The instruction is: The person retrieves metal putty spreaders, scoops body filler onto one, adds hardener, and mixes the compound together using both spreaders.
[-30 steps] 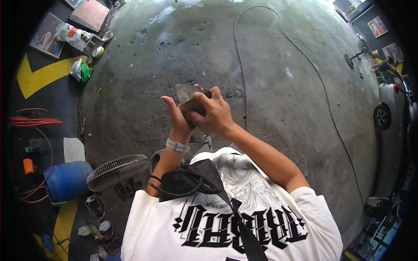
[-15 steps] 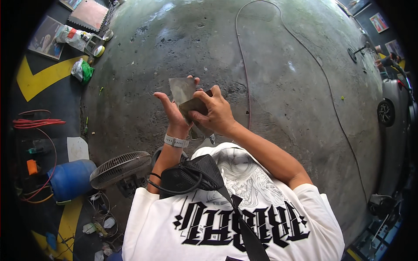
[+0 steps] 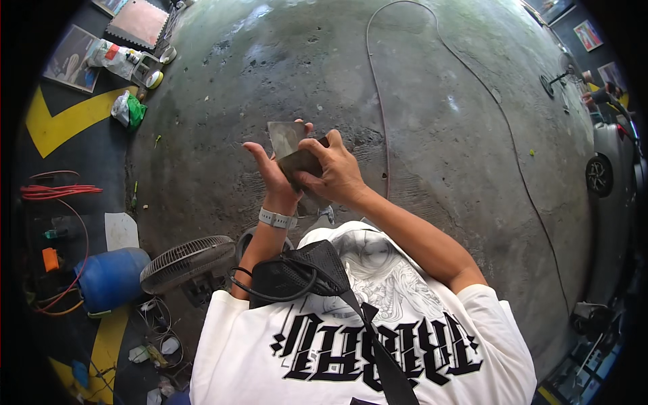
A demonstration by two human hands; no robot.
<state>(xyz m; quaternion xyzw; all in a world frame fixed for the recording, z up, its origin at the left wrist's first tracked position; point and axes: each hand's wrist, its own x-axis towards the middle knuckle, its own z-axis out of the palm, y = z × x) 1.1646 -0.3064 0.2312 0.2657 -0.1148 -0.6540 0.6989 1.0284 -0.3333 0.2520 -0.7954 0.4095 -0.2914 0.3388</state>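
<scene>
I see the left hand (image 3: 275, 178), thumb spread, bearing a grey plate (image 3: 285, 137) on its palm; the right hand (image 3: 339, 174) clamps a dark plate (image 3: 299, 162) across it. Work looks under way above the floor (image 3: 445, 175); what's left, I can't tell.

I note left hand (image 3: 277, 181) palm up, thumb (image 3: 257, 154) splayed; right hand (image 3: 337, 174) beside it, fingers (image 3: 315, 147) bent, forearm (image 3: 401, 219) slanting inward.
</scene>
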